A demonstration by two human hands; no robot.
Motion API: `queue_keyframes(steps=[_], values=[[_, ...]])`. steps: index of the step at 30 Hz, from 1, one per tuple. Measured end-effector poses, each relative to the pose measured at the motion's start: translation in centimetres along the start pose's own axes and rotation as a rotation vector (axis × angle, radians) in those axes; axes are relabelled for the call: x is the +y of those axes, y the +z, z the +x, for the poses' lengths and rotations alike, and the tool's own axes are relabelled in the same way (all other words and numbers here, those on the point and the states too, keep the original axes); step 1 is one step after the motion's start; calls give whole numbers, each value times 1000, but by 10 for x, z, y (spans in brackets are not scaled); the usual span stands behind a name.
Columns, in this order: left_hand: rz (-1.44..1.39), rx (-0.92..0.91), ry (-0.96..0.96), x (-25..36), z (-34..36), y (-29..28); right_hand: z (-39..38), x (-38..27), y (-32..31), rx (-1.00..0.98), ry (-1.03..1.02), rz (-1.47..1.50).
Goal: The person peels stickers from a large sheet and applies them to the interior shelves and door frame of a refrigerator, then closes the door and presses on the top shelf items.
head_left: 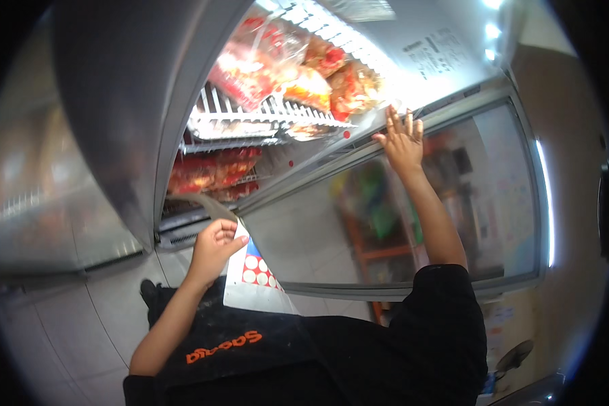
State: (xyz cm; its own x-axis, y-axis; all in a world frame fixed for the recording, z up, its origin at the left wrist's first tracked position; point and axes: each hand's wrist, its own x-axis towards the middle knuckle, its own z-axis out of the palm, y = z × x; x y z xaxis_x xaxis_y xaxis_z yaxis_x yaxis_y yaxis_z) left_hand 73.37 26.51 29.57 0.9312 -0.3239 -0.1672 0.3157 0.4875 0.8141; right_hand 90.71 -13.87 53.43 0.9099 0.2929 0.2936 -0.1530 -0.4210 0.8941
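My left hand (216, 249) is closed on the edge of a white sheet (258, 292), printed in blue and red with white circles. The sheet hangs in front of my dark apron, and a greyish strip (213, 204) runs from beside my fingers toward the lower part of the fridge. Higher and to the right, my right hand (404, 145) is spread with its fingertips at the fridge's inner side wall, by the inner edge of the glass door (311, 230). It holds nothing that I can see. The door stands swung out.
Clear bags of red and orange food (257, 68) lie on a white wire shelf (233, 105) in the lit fridge. More red packs (213, 170) sit lower. A grey metal cabinet side (128, 81) rises at left, above the tiled floor (108, 325).
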Motion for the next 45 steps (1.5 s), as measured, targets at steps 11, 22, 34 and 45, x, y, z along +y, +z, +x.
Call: queue_keyframes(steps=[11,22,34,45], values=[[19,-16,-163,-39,28,10,-106,-129,-81,-102,-134,1602],[-82,14,-368,-34,-4,59,-254,-227,-177,-471,521,2457],[68,-163,-522,-49,16,131,-293,-166,-107,-379,749,2541],[50,-55,-472,-72,0,172,-314,-126,-94,-534,571,2445]])
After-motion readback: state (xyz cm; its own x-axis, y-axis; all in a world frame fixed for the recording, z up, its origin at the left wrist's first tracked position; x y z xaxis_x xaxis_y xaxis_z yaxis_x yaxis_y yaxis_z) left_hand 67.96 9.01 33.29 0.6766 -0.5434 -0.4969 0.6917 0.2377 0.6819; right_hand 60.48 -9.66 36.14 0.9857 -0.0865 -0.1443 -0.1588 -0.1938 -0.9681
